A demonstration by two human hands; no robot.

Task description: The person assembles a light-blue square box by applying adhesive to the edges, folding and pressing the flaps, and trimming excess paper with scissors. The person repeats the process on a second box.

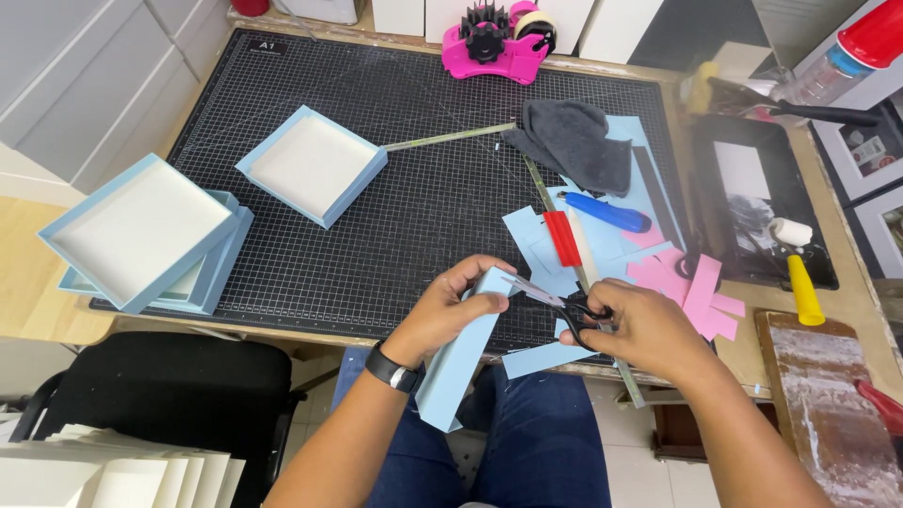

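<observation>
Standing over the black gridded cutting mat [395, 179], you first see, at nine o'clock, a stack of shallow light-blue cardboard trays with white insides [141, 235], hanging partly off the mat's edge. Just right of it, toward eleven o'clock, a single matching light-blue tray [312, 165] lies alone on the grid.

At the near edge, around six o'clock, the left hand [447, 310], a black watch on its wrist, is closed on the top of a long light-blue cardboard box side [461, 357], which tilts down toward the lap. The right hand [649, 329] sits just beside it at four o'clock, fingers curled through the black handles of small steel scissors [555, 301]; the blades point left and meet the upper corner of the blue piece, right between the two hands.

Beyond the right hand, at two o'clock, lie blue paper offcuts [531, 235], a red strip [562, 237], a blue-handled knife [607, 213], pink paper scraps [691, 287] and a grey cloth [574, 141]. A pink tape dispenser [494, 47] stands at twelve o'clock.
</observation>
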